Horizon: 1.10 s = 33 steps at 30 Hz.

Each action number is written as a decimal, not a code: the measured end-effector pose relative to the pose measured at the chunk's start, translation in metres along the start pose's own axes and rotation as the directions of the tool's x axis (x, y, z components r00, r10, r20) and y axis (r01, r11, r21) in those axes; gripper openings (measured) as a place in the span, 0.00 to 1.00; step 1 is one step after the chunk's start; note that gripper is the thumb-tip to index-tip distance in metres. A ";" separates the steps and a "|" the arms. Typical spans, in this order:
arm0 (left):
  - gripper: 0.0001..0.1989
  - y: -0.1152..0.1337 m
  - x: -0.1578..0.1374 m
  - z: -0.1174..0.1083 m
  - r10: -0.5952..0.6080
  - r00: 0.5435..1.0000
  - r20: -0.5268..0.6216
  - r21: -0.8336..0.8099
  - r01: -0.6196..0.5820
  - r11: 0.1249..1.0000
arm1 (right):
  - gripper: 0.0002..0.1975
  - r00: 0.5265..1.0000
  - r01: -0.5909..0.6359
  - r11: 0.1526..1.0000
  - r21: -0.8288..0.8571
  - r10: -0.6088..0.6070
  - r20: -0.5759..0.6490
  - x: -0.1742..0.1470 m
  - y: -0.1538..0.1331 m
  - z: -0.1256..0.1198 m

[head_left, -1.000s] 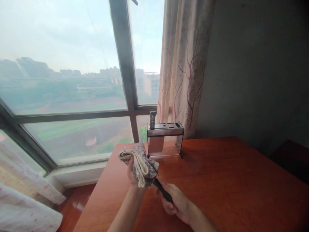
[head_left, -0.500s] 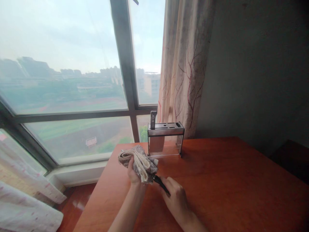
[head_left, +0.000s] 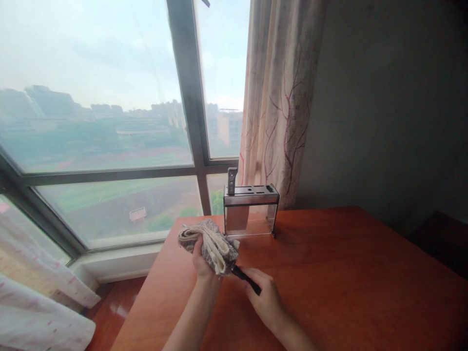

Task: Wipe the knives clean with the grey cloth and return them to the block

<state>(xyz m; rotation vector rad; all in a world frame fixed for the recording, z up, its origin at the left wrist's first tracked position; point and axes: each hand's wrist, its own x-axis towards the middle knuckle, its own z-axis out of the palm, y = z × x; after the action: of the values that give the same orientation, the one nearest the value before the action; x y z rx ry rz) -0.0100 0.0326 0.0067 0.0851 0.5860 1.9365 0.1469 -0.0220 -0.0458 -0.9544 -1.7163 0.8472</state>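
My left hand [head_left: 201, 258] is closed around a folded grey-and-cream cloth [head_left: 214, 243], thumb on top. From the cloth's lower right side comes the black handle of a knife [head_left: 248, 280], and my right hand [head_left: 265, 295] grips it. The cloth wraps the blade, so most of it is hidden; a small tip seems to poke out at the cloth's upper left. Just behind the cloth stands a knife block [head_left: 252, 199] with a metal slotted top and clear sides. One knife with a grey, holed handle [head_left: 232, 181] sits upright in its left slot.
Both hands are over a reddish-brown wooden table [head_left: 329, 273]. Beyond its far edge are a large window [head_left: 109, 173] and a long patterned curtain [head_left: 281, 107]. Another curtain [head_left: 40, 312] hangs at the lower left. A dark wall [head_left: 383, 122] rises on the right.
My right hand and the knife handle have shifted slightly right, with a little more handle showing. The cloth in my left hand has moved a touch left. The knife block stays put.
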 end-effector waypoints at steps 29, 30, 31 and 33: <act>0.15 0.023 -0.013 0.010 -0.097 0.978 0.183 0.296 0.039 0.954 | 0.21 0.964 -0.244 0.866 0.436 0.266 0.012 0.011 -0.019 -0.053; 0.14 0.026 -0.011 0.009 -0.102 0.977 0.187 0.299 0.042 0.953 | 0.20 0.964 -0.240 0.867 0.436 0.266 0.000 0.011 -0.018 -0.055; 0.14 0.028 -0.008 0.008 -0.117 0.976 0.185 0.307 0.055 0.950 | 0.20 0.964 -0.236 0.869 0.435 0.267 -0.011 0.011 -0.017 -0.055; 0.14 0.029 -0.006 0.005 -0.167 0.972 0.166 0.337 0.104 0.936 | 0.20 0.962 -0.229 0.875 0.427 0.270 -0.038 0.011 -0.014 -0.055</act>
<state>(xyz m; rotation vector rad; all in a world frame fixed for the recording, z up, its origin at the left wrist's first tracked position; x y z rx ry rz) -0.0296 0.0200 0.0252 0.4271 0.7579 1.6590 0.1932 -0.0122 -0.0128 -0.9114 -1.2665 1.2605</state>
